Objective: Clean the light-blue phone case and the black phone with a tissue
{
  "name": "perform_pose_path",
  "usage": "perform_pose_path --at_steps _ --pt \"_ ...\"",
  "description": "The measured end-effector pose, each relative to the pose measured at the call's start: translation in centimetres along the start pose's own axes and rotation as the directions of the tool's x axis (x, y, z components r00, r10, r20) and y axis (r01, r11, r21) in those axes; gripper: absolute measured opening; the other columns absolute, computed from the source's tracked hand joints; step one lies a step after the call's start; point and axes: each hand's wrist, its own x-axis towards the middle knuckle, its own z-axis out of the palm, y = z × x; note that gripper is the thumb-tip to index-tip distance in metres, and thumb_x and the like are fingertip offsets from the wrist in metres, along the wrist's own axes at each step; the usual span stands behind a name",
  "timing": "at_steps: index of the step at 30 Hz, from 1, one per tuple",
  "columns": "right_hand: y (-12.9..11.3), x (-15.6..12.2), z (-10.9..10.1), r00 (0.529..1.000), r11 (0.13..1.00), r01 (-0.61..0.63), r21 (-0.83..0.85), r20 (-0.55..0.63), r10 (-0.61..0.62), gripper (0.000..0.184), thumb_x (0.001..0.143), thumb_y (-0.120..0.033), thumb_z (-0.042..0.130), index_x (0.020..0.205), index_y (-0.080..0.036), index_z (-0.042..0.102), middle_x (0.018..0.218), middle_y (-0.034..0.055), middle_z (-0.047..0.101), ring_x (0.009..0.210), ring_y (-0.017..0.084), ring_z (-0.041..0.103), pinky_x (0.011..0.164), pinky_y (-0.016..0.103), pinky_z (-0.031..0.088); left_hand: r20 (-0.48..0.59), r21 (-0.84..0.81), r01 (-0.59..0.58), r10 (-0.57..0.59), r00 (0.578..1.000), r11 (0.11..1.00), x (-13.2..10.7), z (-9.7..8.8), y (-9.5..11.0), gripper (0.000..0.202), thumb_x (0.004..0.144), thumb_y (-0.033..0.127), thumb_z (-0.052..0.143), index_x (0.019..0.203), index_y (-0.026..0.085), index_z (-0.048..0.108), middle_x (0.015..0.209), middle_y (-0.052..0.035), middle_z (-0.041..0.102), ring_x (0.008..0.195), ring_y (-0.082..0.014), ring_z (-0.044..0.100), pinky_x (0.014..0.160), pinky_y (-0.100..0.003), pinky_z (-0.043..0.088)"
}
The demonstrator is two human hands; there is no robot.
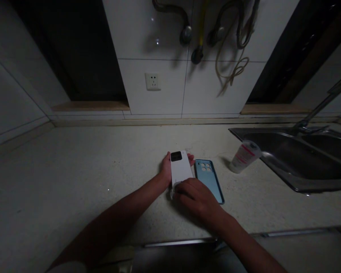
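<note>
A white smartphone [181, 169] lies back up in my left hand [166, 169], its dark camera block at the far end. The fingertips of that hand show past the phone's right edge. My right hand [197, 197] is closed over the phone's near end. Its fingers pinch a small pale crumpled piece [173, 190], perhaps tissue, against the phone's lower left corner; most of it is hidden. Just right of the phone, a light blue phone case [210, 179] with round camera holes rests on the counter, partly behind my right hand.
A translucent plastic cup [244, 156] with red print leans at an angle near the edge of the metal sink [297, 185]. A faucet [312, 112] rises behind the sink. On the tiled wall are a socket [152, 82] and several pipes. The pale countertop [74, 170] extends left.
</note>
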Motion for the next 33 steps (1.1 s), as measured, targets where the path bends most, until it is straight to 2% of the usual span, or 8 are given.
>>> perform_pose_path --at_steps 4,9,15,17,20,23,29,33 --pt "0.9 -1.3 -1.9 0.999 0.999 0.006 -0.047 -0.031 -0.008 0.022 0.101 -0.017 0.046 0.091 -0.017 0.065 0.092 0.0062 0.069 0.084 0.019 0.060 0.075 0.032 0.048 0.009 0.010 0.027 -0.027 1.000 1.000 0.2 -0.1 0.1 0.074 0.098 0.052 0.021 0.135 -0.004 0.052 0.089 -0.0212 0.072 0.084 -0.0296 0.070 0.089 -0.042 0.052" --pt "1.8 -2.3 -3.7 0.991 0.991 -0.129 0.043 -0.041 0.131 0.014 0.099 -0.021 0.052 0.099 -0.019 0.066 0.095 0.0061 0.069 0.083 0.018 0.065 0.072 0.029 0.051 0.003 0.010 0.015 -0.015 1.000 1.000 0.0 0.1 0.1 0.074 0.099 0.050 0.021 0.139 -0.007 0.045 0.090 -0.0222 0.072 0.085 -0.0297 0.071 0.087 -0.041 0.052" --pt "2.5 -2.4 -3.3 0.952 0.899 -0.218 0.379 -0.118 0.281 0.011 0.093 -0.014 0.060 0.094 -0.020 0.069 0.101 0.0064 0.068 0.091 0.016 0.067 0.076 0.026 0.054 -0.019 0.037 0.045 -0.044 0.999 0.998 -0.5 0.6 0.4 0.066 0.101 0.046 0.024 0.141 -0.002 0.045 0.090 -0.0181 0.073 0.079 -0.0250 0.072 0.081 -0.034 0.053" --pt "2.4 -1.9 -2.9 0.914 0.821 -0.293 0.490 -0.108 0.390 0.006 0.091 -0.019 0.066 0.090 -0.021 0.071 0.099 0.0060 0.069 0.091 0.017 0.067 0.079 0.029 0.055 -0.036 0.048 0.044 -0.042 0.998 0.998 -0.4 0.6 0.4 0.060 0.102 0.045 0.026 0.134 0.001 0.054 0.087 -0.0161 0.073 0.075 -0.0225 0.071 0.072 -0.030 0.053" --pt "2.1 -0.7 -2.5 0.828 0.670 -0.393 0.630 -0.074 0.556 0.007 0.085 -0.028 0.073 0.083 -0.021 0.073 0.093 0.0058 0.069 0.089 0.019 0.067 0.077 0.031 0.055 -0.086 0.136 0.045 -0.034 0.996 0.990 -0.1 0.6 0.3 0.056 0.102 0.048 0.029 0.108 0.006 0.066 0.074 -0.0118 0.071 0.057 -0.0187 0.066 0.054 -0.027 0.049" --pt "1.9 0.7 -2.3 0.748 0.543 -0.479 0.690 -0.003 0.663 0.012 0.079 -0.032 0.077 0.078 -0.020 0.073 0.087 0.0056 0.068 0.085 0.019 0.065 0.072 0.028 0.053 -0.138 0.242 0.029 0.004 0.990 0.970 0.0 0.6 0.2 0.057 0.101 0.051 0.031 0.088 0.008 0.067 0.063 -0.0088 0.066 0.043 -0.0160 0.056 0.044 -0.026 0.041" --pt "3.6 3.0 -1.4 0.632 0.485 -0.563 0.670 -0.029 0.774 0.022 0.073 -0.039 0.076 0.075 -0.018 0.072 0.083 0.0057 0.067 0.076 0.018 0.061 0.068 0.028 0.048 -0.163 0.290 0.024 0.024 0.986 0.957 0.1 0.2 0.0 0.052 0.099 0.052 0.040 0.077 0.012 0.064 0.056 -0.0066 0.061 0.045 -0.0170 0.057 0.050 -0.027 0.046" --pt "5.3 3.6 -0.5 0.552 0.423 -0.631 0.651 -0.006 0.834 0.028 0.070 -0.042 0.075 0.078 -0.016 0.071 0.077 0.0058 0.068 0.071 0.018 0.060 0.066 0.028 0.046 -0.183 0.285 -0.031 0.086 0.979 0.958 0.4 -0.4 -0.1 0.047 0.095 0.054 0.048 0.076 0.014 0.063 0.056 -0.0062 0.062 0.041 -0.0190 0.056 0.045 -0.029 0.042"
